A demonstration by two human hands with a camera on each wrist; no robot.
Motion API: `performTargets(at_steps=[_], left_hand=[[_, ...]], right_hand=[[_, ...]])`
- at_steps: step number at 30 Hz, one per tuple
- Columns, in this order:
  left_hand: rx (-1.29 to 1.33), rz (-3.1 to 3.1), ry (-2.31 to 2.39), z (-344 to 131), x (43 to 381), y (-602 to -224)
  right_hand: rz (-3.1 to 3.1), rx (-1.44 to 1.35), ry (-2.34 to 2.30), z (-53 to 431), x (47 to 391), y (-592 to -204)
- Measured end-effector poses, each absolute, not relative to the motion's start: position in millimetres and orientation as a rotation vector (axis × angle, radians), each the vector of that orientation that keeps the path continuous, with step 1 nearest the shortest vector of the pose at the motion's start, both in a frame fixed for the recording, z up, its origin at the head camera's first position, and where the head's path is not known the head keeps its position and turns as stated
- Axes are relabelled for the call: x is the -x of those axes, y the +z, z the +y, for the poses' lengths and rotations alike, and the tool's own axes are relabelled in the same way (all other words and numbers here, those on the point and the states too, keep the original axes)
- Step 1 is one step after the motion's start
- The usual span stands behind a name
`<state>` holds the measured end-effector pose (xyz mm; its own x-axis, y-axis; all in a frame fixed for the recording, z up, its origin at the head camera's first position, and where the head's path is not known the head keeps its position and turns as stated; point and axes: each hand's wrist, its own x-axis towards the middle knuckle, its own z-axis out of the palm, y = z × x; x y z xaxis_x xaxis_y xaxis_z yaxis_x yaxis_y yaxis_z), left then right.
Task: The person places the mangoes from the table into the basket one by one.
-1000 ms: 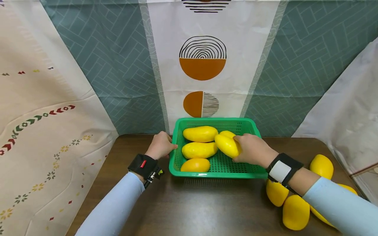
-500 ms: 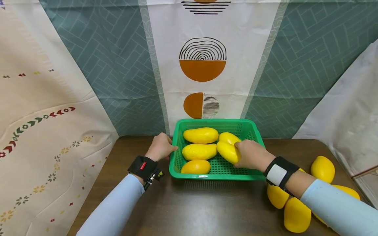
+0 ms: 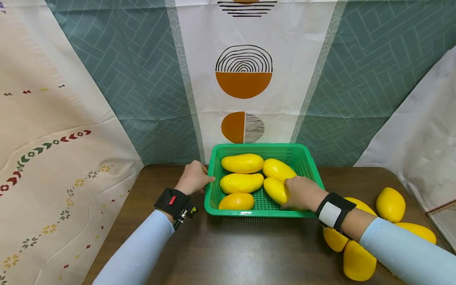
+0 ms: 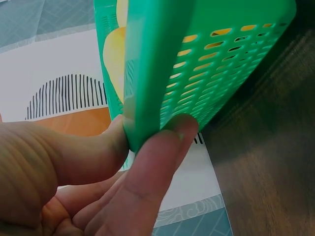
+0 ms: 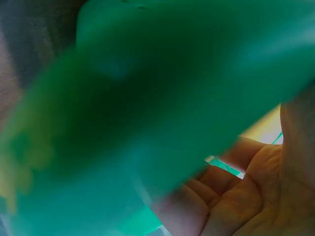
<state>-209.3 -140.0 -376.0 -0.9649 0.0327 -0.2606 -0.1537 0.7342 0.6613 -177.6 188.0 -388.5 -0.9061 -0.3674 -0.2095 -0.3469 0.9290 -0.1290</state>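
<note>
A green plastic basket (image 3: 228, 213) with slotted walls stands at the back of the table. My left hand (image 3: 193, 178) pinches its left rim; in the left wrist view the thumb is inside and the fingers (image 4: 152, 172) are outside the wall. Inside the basket, my right hand (image 3: 303, 193) grips a yellow mango (image 3: 276, 190) low over the basket floor. Beside it lie another mango (image 3: 278, 169) and a left column of mangoes (image 3: 242, 183). In the right wrist view the blurred basket wall (image 5: 172, 123) covers much of my right hand (image 5: 246, 191).
Several more mangoes (image 3: 390, 204) lie on the dark wooden table (image 3: 228, 253) at the right, partly under my right forearm. A patterned cloth (image 3: 246, 126) hangs directly behind the basket, and pale cloths (image 3: 64, 190) flank the table.
My right hand has lowered the held mango toward the near side of the basket, uncovering the mango behind it. The left hand has kept its hold on the rim.
</note>
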Motion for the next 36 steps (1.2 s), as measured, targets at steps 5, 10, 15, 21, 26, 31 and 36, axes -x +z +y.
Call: performTargets(at_steps=[5,10,15,21,26,31,36], left_hand=[[0.102,2.676,1.058,-140.4,210.0,-375.7],[0.103,2.675,1.056,-140.8,210.5,-375.9],[0.106,2.677,1.057,-141.6,210.5,-376.8],[0.109,2.676,1.053,-142.5,210.6,-377.7],[0.115,2.684,1.049,-141.7,210.2,-378.6],[0.092,2.666,1.062,-137.7,210.0,-380.5],[0.104,2.66,1.067,-136.4,210.3,-381.4]], right_hand=[[2.865,0.541,-0.107,186.5,178.0,-393.8],[2.87,0.552,-0.082,185.5,178.0,-397.3],[2.87,0.533,-0.072,185.1,175.8,-398.1],[2.868,0.528,-0.086,184.9,173.8,-397.2],[2.851,0.54,-0.146,190.7,175.0,-392.2],[2.891,0.458,-0.28,210.3,180.3,-370.0],[3.006,0.386,-0.297,235.2,188.3,-342.7]])
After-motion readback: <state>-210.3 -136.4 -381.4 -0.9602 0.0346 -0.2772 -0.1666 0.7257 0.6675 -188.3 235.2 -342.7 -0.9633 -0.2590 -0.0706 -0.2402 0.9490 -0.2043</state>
